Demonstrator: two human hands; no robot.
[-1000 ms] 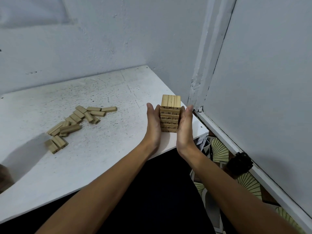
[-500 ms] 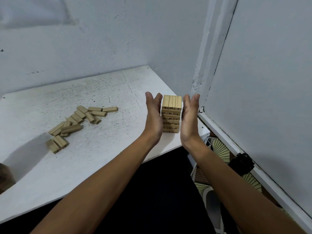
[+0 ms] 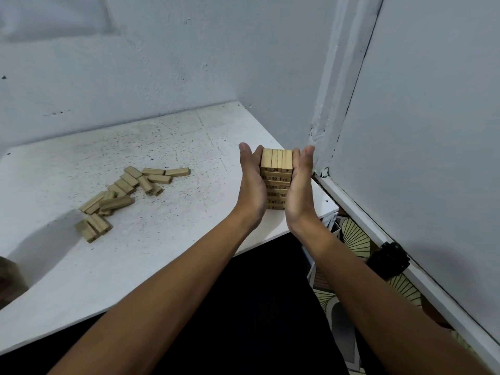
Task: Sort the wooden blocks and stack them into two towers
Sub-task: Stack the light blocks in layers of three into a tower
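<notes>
Head view: straight fingers (image 3: 247, 155) of the left hand (image 3: 251, 185) and right hand (image 3: 299, 190) press flat against the tower (image 3: 276, 177) between them, seemingly touching. Light, rigid, loosely stacked blocks topple easily; squeeze low. Loose blocks (image 3: 127, 190) lie well left.

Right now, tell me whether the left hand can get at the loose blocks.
Probably yes: bare table lies between the left hand, pressed flat against the tower, and the loose blocks.
</notes>
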